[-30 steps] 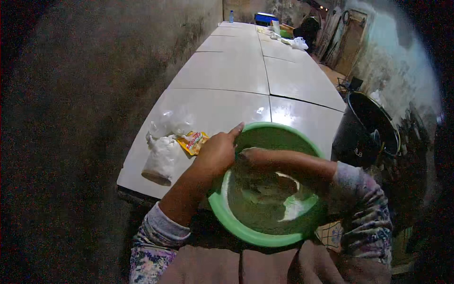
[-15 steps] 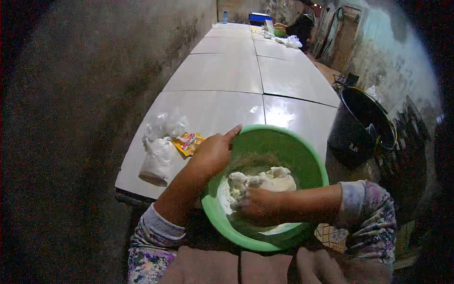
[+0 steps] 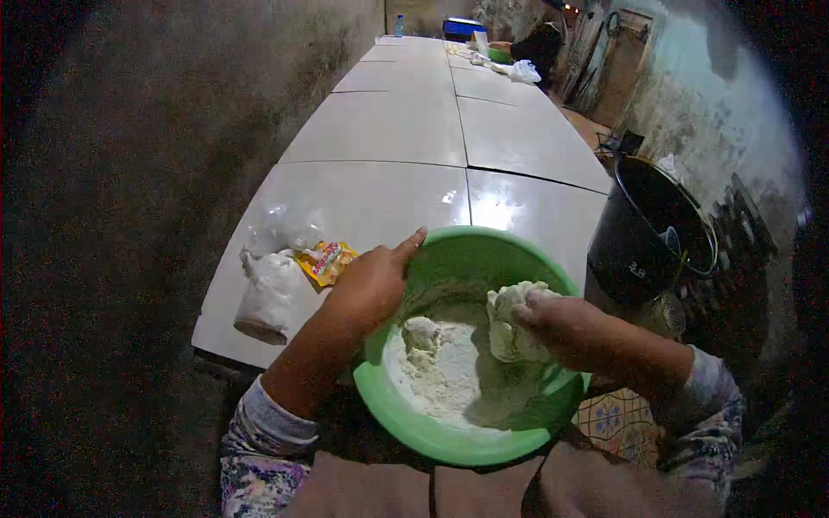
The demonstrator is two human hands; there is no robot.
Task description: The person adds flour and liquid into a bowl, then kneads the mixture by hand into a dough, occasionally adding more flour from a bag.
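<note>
A round green basin (image 3: 406, 423) sits at the near end of the white table, tilted a little toward me. My left hand (image 3: 373, 281) grips its far-left rim, one finger stretched along the edge. In my right hand (image 3: 566, 326) is a pale, floury lump of dough (image 3: 513, 332), lifted inside the right half of the basin. Loose white flour (image 3: 453, 371) covers the basin's bottom, and a smaller clump of dough (image 3: 421, 335) lies in it at the left. The fingertips under the raised dough are hidden.
Left of the basin stand a clear plastic bag of white powder (image 3: 263, 293) and a yellow packet (image 3: 325, 263). A black bucket (image 3: 635, 259) is at the right, beside the table (image 3: 380, 129). At the far end, a person in dark clothing (image 3: 537, 53) is near another green basin (image 3: 499, 55).
My right hand has risen from the basin's middle and moved right, lifting the dough lump. The flour beneath is now uncovered. My left hand stays on the rim.
</note>
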